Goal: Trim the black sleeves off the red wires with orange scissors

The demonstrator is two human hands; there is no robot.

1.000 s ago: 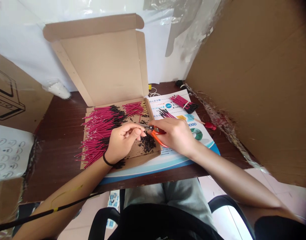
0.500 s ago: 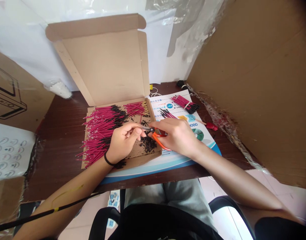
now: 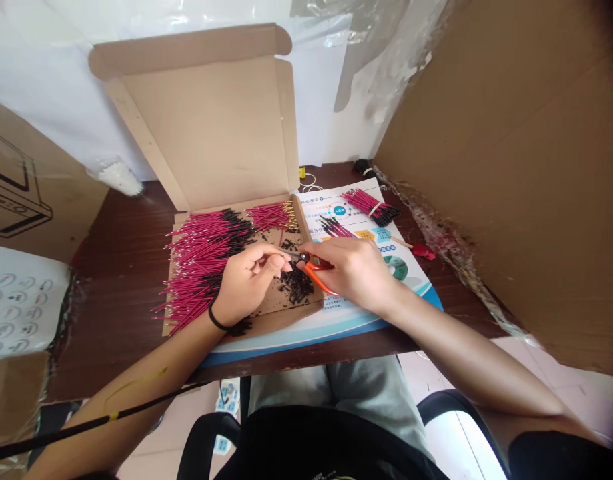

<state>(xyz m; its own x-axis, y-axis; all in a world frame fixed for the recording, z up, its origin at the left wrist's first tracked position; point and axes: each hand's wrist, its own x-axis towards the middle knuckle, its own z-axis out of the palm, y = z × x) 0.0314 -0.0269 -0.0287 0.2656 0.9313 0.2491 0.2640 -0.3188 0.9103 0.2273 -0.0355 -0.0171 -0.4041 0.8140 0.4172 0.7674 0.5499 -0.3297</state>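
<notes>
Head view: left hand (image 3: 247, 283) holds thin wire (image 3: 288, 253) at orange snips (image 3: 317, 277)

Thumb and fingers (image 3: 259, 257) of the left hand pinch the wire; right hand (image 3: 351, 275) closes around the snips, blade opening too small to tell. Below lie black clippings (image 3: 296, 285) in a cardboard box (image 3: 196, 133) near the middle of the desk (image 3: 116, 300), red wire bundles (image 3: 201, 260) just left.

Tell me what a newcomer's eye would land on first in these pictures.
A heap of magenta wires with black ends fills the left of the open cardboard box. At the centre, the right hand holds orange-handled snips against a wire pinched by the left hand, above a pile of black clippings.
</notes>
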